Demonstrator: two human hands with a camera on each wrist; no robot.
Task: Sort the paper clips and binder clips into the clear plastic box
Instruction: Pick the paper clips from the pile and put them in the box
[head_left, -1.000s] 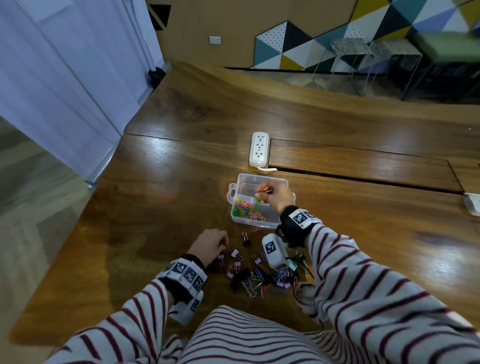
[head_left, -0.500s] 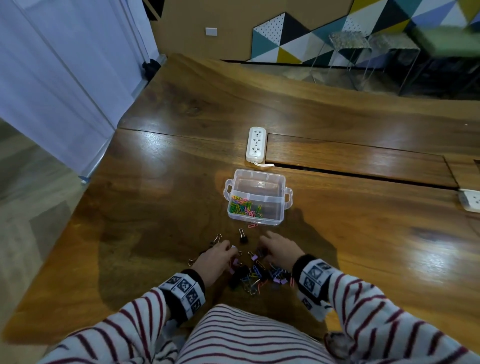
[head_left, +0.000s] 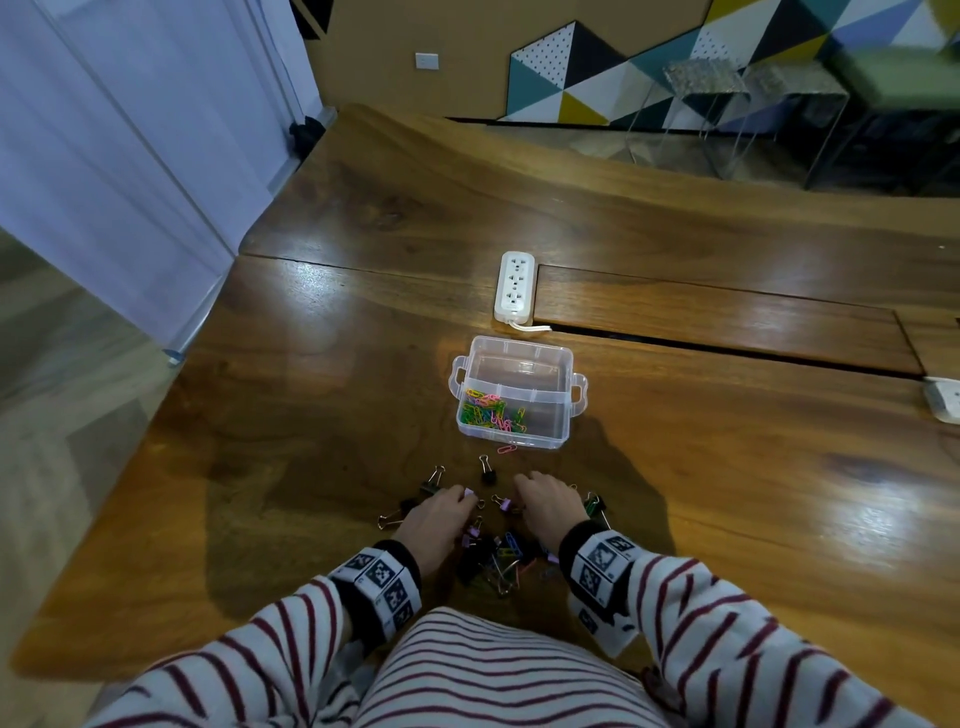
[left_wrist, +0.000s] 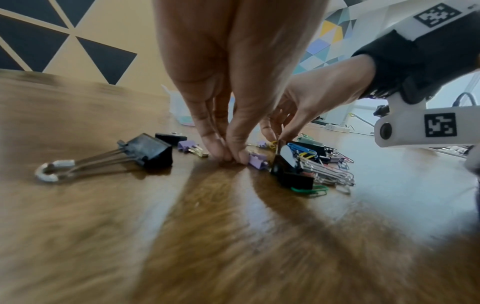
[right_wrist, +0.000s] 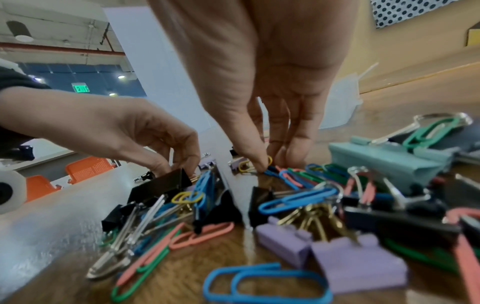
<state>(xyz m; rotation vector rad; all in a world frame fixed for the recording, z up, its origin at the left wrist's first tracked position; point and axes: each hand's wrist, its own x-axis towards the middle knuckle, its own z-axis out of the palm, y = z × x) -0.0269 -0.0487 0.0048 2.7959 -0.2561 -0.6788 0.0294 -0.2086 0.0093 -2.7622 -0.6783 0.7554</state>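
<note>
The clear plastic box stands open on the wooden table; several coloured paper clips lie in its near left compartment. Close to my body is a mixed pile of binder clips and paper clips. My left hand is at the pile's left, its thumb and finger pinched together on the table against a small purple binder clip. My right hand reaches down at the pile's far side, its thumb and fingers pinching a yellow paper clip. Blue, pink and green paper clips lie tangled among the black binder clips.
A white power strip lies just beyond the box, beside a long slot in the table. Another white socket sits at the right edge. One pink paper clip lies before the box. Loose black binder clips are scattered nearby.
A second ago my right hand was over the box; it has come back down to the pile. My left hand has shifted slightly forward into the clips.
</note>
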